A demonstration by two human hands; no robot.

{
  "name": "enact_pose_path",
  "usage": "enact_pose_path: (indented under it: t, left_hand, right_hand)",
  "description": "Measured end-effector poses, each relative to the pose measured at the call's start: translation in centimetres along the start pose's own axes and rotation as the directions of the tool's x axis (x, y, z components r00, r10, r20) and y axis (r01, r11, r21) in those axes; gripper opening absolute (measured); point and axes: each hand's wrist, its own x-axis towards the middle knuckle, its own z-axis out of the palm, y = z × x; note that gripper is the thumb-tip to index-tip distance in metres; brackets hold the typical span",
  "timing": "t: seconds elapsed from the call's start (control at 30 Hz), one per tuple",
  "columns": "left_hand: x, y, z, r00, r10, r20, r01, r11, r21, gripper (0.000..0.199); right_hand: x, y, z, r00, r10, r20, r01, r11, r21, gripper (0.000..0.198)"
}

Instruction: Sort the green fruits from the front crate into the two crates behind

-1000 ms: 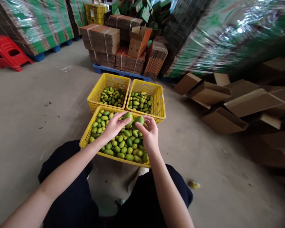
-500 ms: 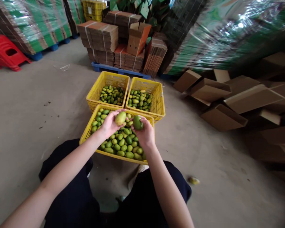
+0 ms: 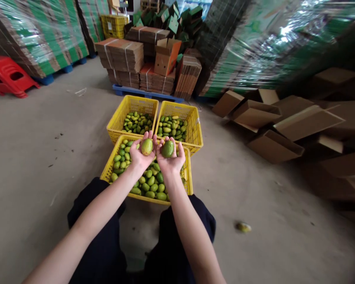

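Note:
My left hand point(image 3: 142, 154), palm up, holds a yellow-green oval fruit point(image 3: 147, 146) that rests on its palm and fingers. Close beside it, my right hand point(image 3: 173, 161) is also turned up and holds a darker green oval fruit point(image 3: 167, 149). Both hands are over the near yellow crate point(image 3: 190, 173), which is full of similar green fruits point(image 3: 150, 181); my forearms and hands cover part of them. Just behind stand a far left crate point(image 3: 112, 125) and a far right crate point(image 3: 197, 132), each with a lower layer of green and yellowish fruits.
One yellowish fruit point(image 3: 243, 227) lies on the concrete floor to the right. Open cardboard boxes point(image 3: 276, 146) are heaped further right. Bundled flat cartons point(image 3: 121, 55) sit on a blue pallet point(image 3: 149, 94) behind the crates. At left are a red stool point(image 3: 12, 75) and wrapped pallet loads point(image 3: 38, 35).
My hands have drawn closer together, and my right hand has turned palm up with its fruit showing. The view has tilted up slightly. Each hand keeps its fruit.

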Motion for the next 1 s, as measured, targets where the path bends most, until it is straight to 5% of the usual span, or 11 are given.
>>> enact_pose_path:
  t: [0.2, 0.53, 0.8, 0.9, 1.0]
  left_hand:
    - [0.5, -0.4, 0.3, 0.989, 0.071, 0.131, -0.079, 0.995, 0.062, 0.041]
    - [1.3, 0.0, 0.6, 0.998, 0.051, -0.023, -0.050, 0.996, 0.068, 0.042]
    - [0.4, 3.1, 0.5, 0.992, -0.025, -0.127, 0.014, 0.996, -0.085, 0.033]
    - [0.0, 4.9, -0.1, 0.988, 0.014, -0.151, -0.028, 0.995, -0.091, 0.029]
    - [-0.2, 6.6, -0.7, 0.985, 0.045, -0.167, -0.063, 0.993, -0.102, 0.026]
  right_hand:
    - [1.6, 1.1, -0.4, 0.997, -0.050, -0.065, 0.051, 0.999, 0.017, 0.025]
    - [3.0, 1.6, -0.3, 0.999, 0.040, -0.023, -0.039, 0.998, 0.047, 0.011]
    - [1.9, 1.7, 0.2, 0.954, 0.277, -0.112, -0.279, 0.960, -0.006, 0.010]
    - [0.7, 3.0, -0.6, 0.902, 0.363, -0.234, -0.418, 0.871, -0.260, 0.015]
    - [-1.7, 4.8, -2.6, 0.813, 0.510, -0.282, -0.581, 0.672, -0.459, 0.018]
